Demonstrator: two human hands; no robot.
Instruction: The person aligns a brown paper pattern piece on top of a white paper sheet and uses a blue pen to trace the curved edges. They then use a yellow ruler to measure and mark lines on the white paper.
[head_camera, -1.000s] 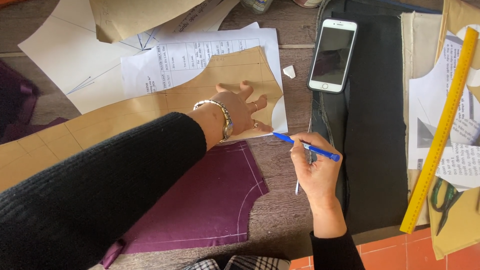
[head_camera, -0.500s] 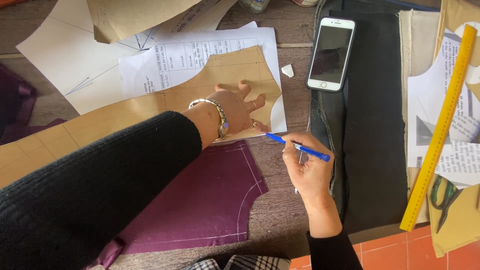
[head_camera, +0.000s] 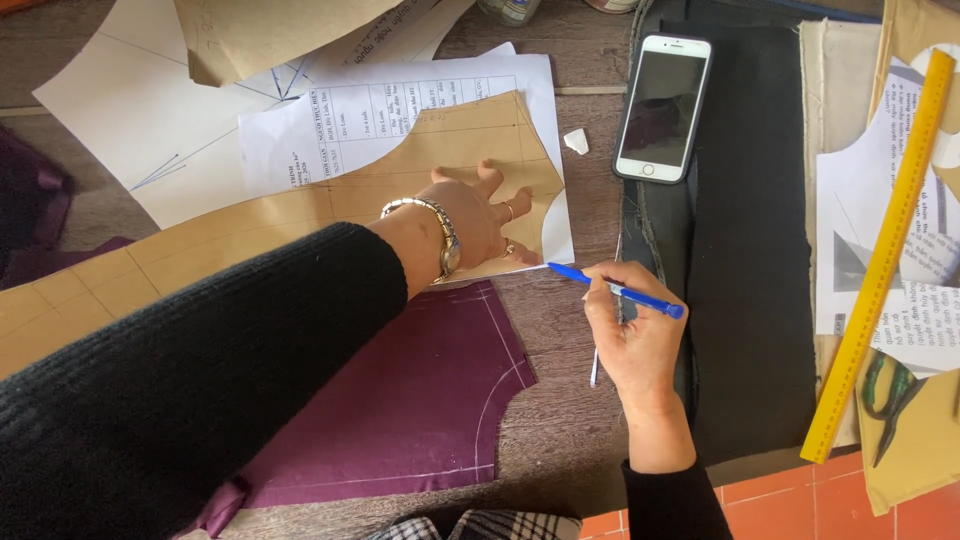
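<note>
My left hand (head_camera: 483, 215) lies flat with fingers spread on a tan paper pattern piece (head_camera: 300, 215), pressing it onto the table; a metal watch is on that wrist. My right hand (head_camera: 632, 335) grips a blue pen (head_camera: 615, 290), whose tip touches the lower right corner of the tan pattern. A purple fabric piece (head_camera: 400, 400) with chalk lines lies below the pattern, partly under my left forearm. A white sheet with a printed table (head_camera: 400, 110) lies under the pattern.
A white phone (head_camera: 662, 108) lies face up on black fabric (head_camera: 750, 250) to the right. A long yellow ruler (head_camera: 880, 260) runs diagonally at the far right, beside scissors (head_camera: 885, 395) and more paper patterns. A small white chalk piece (head_camera: 577, 141) sits near the phone.
My right hand has moved left with the pen, bringing its tip to the corner of the tan pattern. My left hand stays pressed on the pattern.
</note>
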